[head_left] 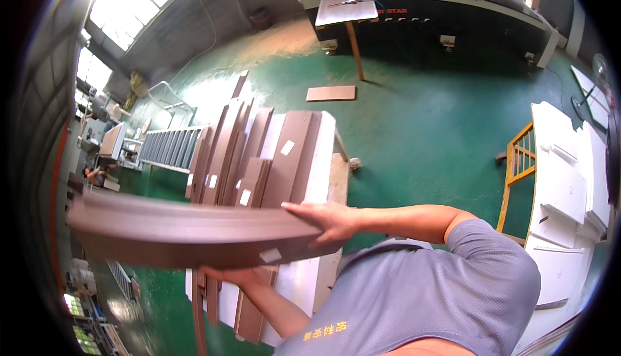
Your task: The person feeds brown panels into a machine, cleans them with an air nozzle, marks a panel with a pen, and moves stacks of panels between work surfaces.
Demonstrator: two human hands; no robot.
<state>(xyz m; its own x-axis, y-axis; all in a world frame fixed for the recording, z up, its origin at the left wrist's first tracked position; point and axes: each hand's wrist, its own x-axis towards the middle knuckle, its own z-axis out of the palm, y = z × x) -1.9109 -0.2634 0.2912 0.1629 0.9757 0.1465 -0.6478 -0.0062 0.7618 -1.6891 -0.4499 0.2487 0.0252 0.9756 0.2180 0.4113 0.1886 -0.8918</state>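
Observation:
A long brown moulded board (194, 233) is held up across the work table, its far left part blurred. It has a ridged profile and a small white label. My right hand (330, 221) is closed around its near right end. From below, my left hand (229, 276) is closed on its lower edge, with the fingertips partly hidden. Beneath and beyond it lie several brown boards (294, 155) of differing widths, some with white labels, on a white-topped table (328, 137).
A roller conveyor (173, 147) stands past the table's left side. One flat board (331, 93) lies on the green floor ahead. A long machine (427, 13) crosses the far end. White panels (559, 191) are stacked at right by a yellow frame (521, 155). Another person (95, 175) is far left.

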